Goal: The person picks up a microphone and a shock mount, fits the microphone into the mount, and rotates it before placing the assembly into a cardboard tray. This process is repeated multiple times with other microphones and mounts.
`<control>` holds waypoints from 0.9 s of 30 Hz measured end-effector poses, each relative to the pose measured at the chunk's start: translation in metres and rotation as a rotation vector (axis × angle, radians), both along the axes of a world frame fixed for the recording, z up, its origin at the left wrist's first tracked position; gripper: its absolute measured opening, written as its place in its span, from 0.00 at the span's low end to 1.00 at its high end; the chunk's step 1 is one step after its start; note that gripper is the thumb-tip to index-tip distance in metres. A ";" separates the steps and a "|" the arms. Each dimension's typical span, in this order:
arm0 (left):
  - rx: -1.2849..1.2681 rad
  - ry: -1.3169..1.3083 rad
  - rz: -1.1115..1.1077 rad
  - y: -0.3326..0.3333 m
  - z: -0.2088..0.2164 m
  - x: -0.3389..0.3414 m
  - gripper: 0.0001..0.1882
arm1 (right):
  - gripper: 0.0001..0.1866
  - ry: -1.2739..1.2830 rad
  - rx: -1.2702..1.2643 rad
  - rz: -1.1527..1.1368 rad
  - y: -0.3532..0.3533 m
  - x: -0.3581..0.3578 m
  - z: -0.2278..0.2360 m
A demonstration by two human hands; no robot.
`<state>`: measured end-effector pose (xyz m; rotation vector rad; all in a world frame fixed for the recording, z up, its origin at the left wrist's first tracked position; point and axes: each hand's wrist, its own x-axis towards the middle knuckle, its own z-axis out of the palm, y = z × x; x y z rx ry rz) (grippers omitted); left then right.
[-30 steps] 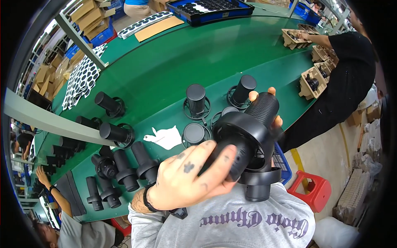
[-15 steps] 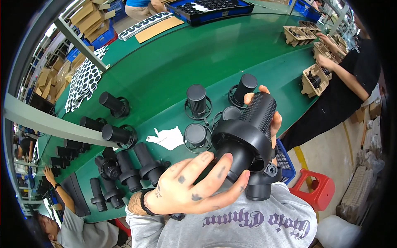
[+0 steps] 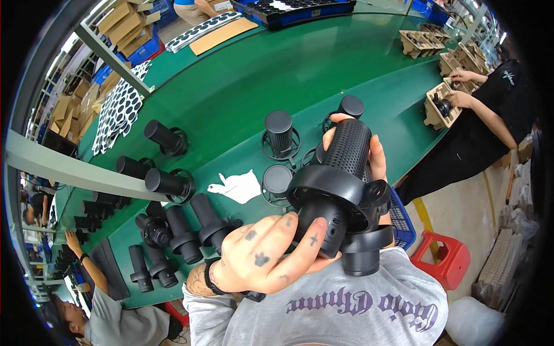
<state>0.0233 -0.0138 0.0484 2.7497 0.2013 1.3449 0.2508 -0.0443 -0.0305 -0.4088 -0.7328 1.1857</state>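
Filling most of view, green table (image 3: 231,98) | held up at its near side, black ringed microphone (image 3: 334,185) | left hand (image 3: 264,256) grips its smooth lower barrel | right hand (image 3: 377,159), partly hidden, curls fingers around its perforated top

Your left hand (image 3: 262,254): bare, inked. Flower-like dark tattoo (image 3: 261,259) on its back, just behind the gripping fingers; small cross-shaped mark (image 3: 313,240) on one finger, other small marks nearby. Behind the grip, your wrist wears a black band (image 3: 212,279), with denser tattooing (image 3: 197,282) beside it. Then grey sleeve (image 3: 202,311). Your right hand (image 3: 378,157): bare fingers, partly hidden. Below both grips, your grey sweatshirt (image 3: 277,323) carries purple, ornate lettering (image 3: 363,305).
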 end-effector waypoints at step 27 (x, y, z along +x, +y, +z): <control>-1.373 0.599 -0.559 -0.015 -0.027 -0.044 0.19 | 0.34 -0.560 0.266 0.647 0.002 -0.023 0.028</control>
